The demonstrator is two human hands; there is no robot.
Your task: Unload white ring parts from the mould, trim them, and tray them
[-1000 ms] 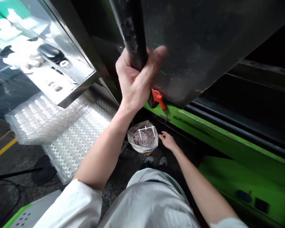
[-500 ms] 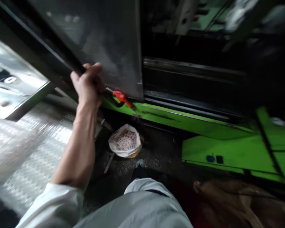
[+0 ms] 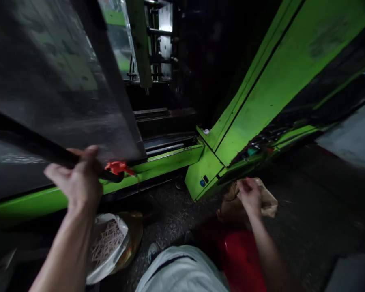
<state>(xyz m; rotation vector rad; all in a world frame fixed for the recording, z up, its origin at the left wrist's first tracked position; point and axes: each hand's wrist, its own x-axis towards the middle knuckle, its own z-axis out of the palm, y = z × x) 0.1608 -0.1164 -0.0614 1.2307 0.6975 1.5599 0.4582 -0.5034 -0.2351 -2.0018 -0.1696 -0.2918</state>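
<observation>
My left hand [image 3: 82, 178] is wrapped round a dark bar handle [image 3: 27, 140] that runs across a grey sliding door panel [image 3: 109, 117]. Just right of that hand, a red air blow gun [image 3: 119, 167] hangs by the end of the bar, in front of the green machine base. My right hand [image 3: 250, 196] is held low on the right, above a brown sack [image 3: 269, 198]. Its fingers are curled together. Whatever is between them, if anything, is too small and dark to make out.
A white-lined sack [image 3: 108, 243] of thin pale sticks stands on the floor at lower left. A green machine column [image 3: 246, 109] rises at right, beside the dark opening with metal parts. Something red and shiny [image 3: 237, 255] is near my legs.
The view has swung to the right, bringing the green column and my right hand into sight. My left hand stays on the bar handle.
</observation>
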